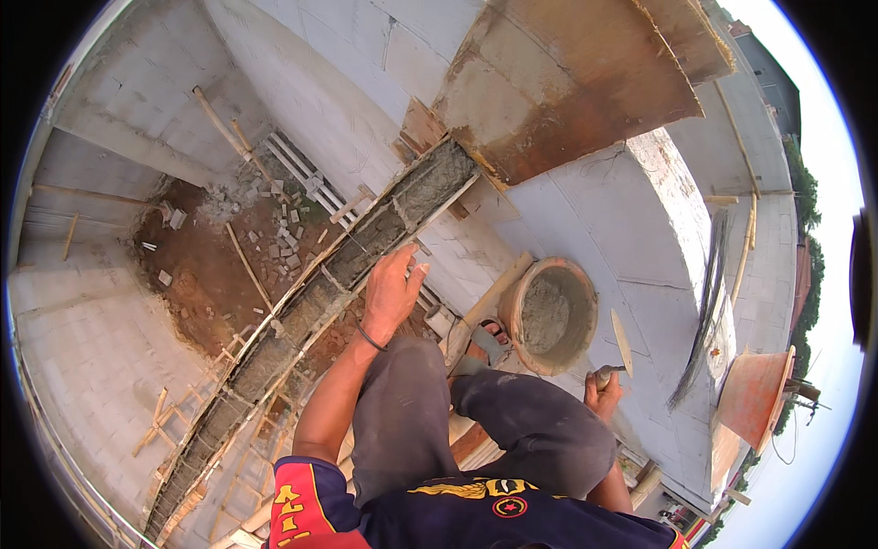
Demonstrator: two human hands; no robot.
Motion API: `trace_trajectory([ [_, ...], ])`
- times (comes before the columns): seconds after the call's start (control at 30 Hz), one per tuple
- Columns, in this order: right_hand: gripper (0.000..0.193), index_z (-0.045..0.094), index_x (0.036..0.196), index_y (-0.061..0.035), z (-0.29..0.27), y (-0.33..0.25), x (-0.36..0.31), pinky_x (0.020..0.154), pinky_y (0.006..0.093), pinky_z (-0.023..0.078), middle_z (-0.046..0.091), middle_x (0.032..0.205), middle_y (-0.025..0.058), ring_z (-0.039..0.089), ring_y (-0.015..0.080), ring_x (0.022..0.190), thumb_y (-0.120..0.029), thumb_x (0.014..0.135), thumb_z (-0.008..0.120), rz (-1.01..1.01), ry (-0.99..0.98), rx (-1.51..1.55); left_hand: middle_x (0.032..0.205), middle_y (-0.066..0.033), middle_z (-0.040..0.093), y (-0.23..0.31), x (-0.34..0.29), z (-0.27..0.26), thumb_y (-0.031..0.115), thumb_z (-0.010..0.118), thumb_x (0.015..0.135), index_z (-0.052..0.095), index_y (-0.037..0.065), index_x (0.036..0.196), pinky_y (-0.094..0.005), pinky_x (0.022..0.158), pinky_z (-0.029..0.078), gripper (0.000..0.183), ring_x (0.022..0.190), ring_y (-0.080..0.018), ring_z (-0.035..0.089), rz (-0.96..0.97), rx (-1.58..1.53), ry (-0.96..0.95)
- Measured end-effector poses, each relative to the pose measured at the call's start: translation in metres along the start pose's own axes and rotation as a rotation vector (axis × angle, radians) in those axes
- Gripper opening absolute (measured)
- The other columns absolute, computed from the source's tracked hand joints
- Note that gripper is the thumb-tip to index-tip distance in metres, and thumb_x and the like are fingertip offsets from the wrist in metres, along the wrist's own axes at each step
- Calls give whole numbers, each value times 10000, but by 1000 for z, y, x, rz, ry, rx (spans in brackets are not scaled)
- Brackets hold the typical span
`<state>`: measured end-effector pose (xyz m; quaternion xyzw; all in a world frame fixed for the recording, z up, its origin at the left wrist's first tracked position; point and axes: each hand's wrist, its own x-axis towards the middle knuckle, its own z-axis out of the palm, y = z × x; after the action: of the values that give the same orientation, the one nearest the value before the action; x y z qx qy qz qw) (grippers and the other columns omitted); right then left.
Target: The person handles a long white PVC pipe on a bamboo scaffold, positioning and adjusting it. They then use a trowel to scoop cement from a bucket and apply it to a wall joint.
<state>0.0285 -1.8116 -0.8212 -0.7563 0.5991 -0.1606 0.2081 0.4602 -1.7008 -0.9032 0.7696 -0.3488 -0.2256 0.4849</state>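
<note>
My right hand (603, 395) is wrapped around the handle of a trowel (622, 342), its narrow pale blade standing up to the right of the bucket. My left hand (393, 285) is beside the near edge of a long, narrow wooden formwork (334, 316), fingers partly stretched and apart; whether it touches the board I cannot tell. Wet grey concrete (437, 181) fills the formwork, with thin ties crossing it. A round bucket (586, 322) of grey mortar (546, 314) stands right of my sandalled foot (490, 340).
A large stained plywood sheet (585, 91) hangs over the formwork's far end. Far below on the left lie broken blocks (288, 240) on brown soil. Grey block walls (110, 302) surround that drop. On the right are thin dark rods (706, 316) and an orange tub (752, 400).
</note>
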Motion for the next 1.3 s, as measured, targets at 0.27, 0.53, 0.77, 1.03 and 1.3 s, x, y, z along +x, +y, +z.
trace_trajectory([
  [0.27,265,627,915,26,0,-32,15,679,462,502,655,783,253,656,416,764,-176,771,718,210,-364,-248,1041,-162,657,119,-132,-44,249,667,858,557,-6,1249,-475,919,408,479,1005,-357,577,-411,14,-153],
  [0.53,387,630,1119,-20,47,-128,162,905,432,483,614,1197,170,578,358,1094,-77,743,700,-416,-381,-322,1030,-182,651,173,-220,-42,351,640,868,521,-6,1276,-501,955,364,556,1036,-354,577,-639,383,-303],
  [0.77,432,627,1160,-42,88,-126,202,980,417,454,611,1225,167,562,347,1135,-103,738,696,-475,-503,-162,887,-146,666,197,-278,-71,238,634,899,540,-11,1249,-437,844,451,440,854,-310,627,-880,235,-69],
  [1.03,450,638,1167,-92,87,-115,226,1011,450,414,603,1212,128,565,333,1126,-148,726,707,-710,-737,-381,862,-164,671,218,-311,-97,224,590,943,537,-31,1228,-378,751,500,386,790,-264,650,-1075,167,64],
  [1.3,428,667,1128,-79,8,-116,209,913,427,500,679,1014,164,620,321,1048,-216,723,690,-488,-1192,-616,832,-105,654,264,-390,-129,273,550,971,550,-34,1129,-291,679,478,345,737,-163,600,-1412,-77,166],
])
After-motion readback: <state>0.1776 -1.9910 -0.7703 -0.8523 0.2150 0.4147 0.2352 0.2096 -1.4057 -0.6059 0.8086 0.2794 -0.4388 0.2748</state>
